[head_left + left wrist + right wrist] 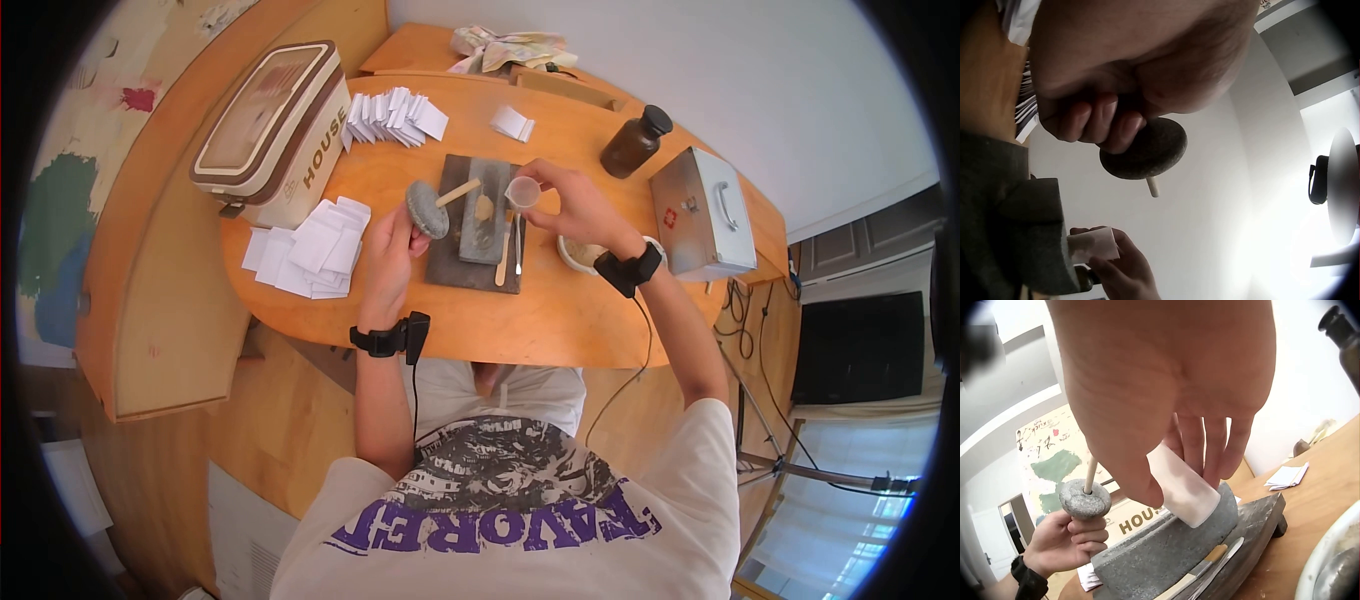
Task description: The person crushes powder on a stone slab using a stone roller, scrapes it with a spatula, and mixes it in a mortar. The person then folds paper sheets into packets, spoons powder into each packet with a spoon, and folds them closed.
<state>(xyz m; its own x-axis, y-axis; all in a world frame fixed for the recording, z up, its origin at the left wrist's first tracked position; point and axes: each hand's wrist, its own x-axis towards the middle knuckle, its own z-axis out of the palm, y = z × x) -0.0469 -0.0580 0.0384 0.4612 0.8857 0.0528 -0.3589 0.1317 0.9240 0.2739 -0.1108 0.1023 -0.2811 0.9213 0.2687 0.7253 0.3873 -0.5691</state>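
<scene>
My left hand (385, 250) grips a grey stone grinding wheel (427, 208), fingers curled at its underside. A wooden axle (459, 193) sticks out from the wheel's middle. Between thumb and fingers, my right hand (585, 205) holds a small translucent plastic cup (1185, 487), its mouth showing in the head view. The cup is close over a grey stone grinding trough (480, 248), with a tan patch (484, 208) inside. Under the trough lies a dark board (448, 270). On it, beside the trough, are a wooden-handled tool (503, 262) and a slim metal spatula (519, 258).
A white bowl (1310, 569) stands below my right wrist. At the right are a brown bottle (632, 145) and a metal case (705, 215). White paper packets (400, 118) and loose papers (318, 245) lie left, near a cream box (285, 150). Cables run from both wrists.
</scene>
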